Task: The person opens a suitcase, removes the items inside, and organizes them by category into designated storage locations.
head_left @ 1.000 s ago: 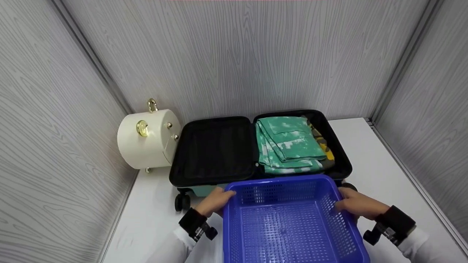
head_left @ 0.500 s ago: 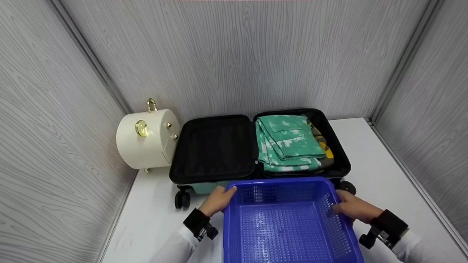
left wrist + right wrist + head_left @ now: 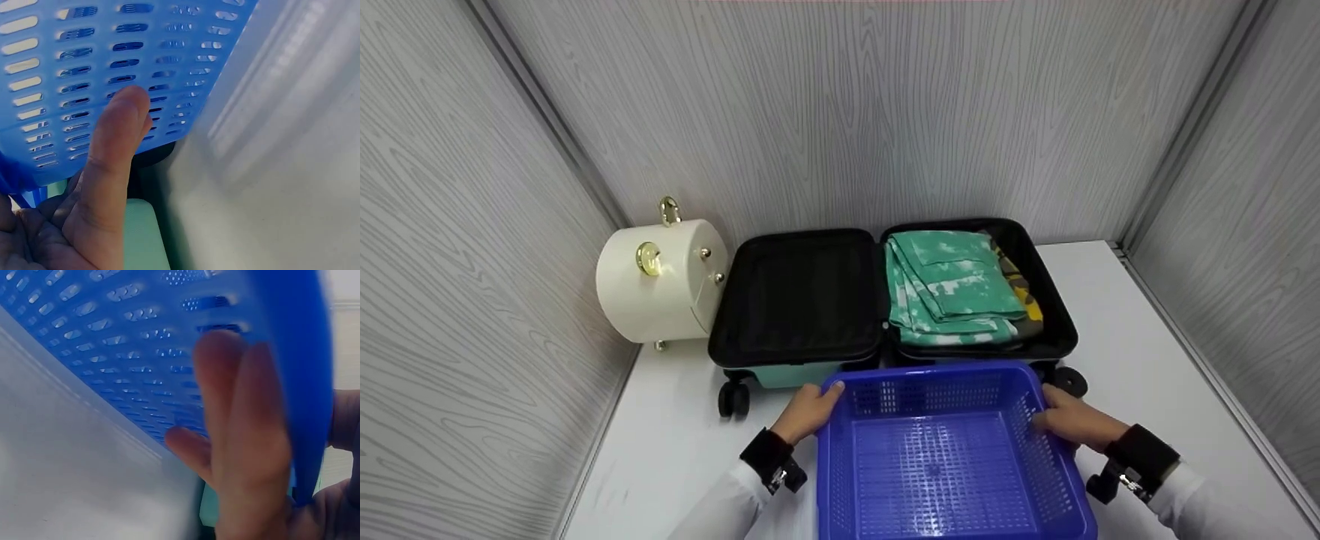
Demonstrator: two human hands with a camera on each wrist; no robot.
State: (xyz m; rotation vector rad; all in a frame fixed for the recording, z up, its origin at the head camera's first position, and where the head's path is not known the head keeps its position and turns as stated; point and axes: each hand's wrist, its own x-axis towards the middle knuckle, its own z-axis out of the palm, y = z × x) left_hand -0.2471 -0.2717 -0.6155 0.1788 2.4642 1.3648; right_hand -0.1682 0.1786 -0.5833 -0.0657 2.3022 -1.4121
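A blue perforated basket (image 3: 937,472) is held between both hands, with nothing inside it. At its far left corner the left hand (image 3: 808,412) grips the rim; in the left wrist view a finger of the left hand (image 3: 109,174) lies against the outer wall of the basket (image 3: 73,101). The right hand (image 3: 1078,421) grips the right rim, thumb on the inner side. In the right wrist view, fingers of the right hand (image 3: 247,439) press the slotted outside of the basket (image 3: 129,354), the rim passing between them and the thumb.
Beyond the basket lies an open suitcase (image 3: 802,296), its left half empty, its right half holding folded green-and-white cloth (image 3: 956,281) and a camouflage-patterned cloth (image 3: 1027,304). To the left stands a cream round case (image 3: 652,289). Grey panels (image 3: 840,112) enclose the white table (image 3: 1117,322).
The basket's right side and the right hand have shifted somewhat left, while the left hand has stayed at its corner. The suitcase sits slightly higher in the view.
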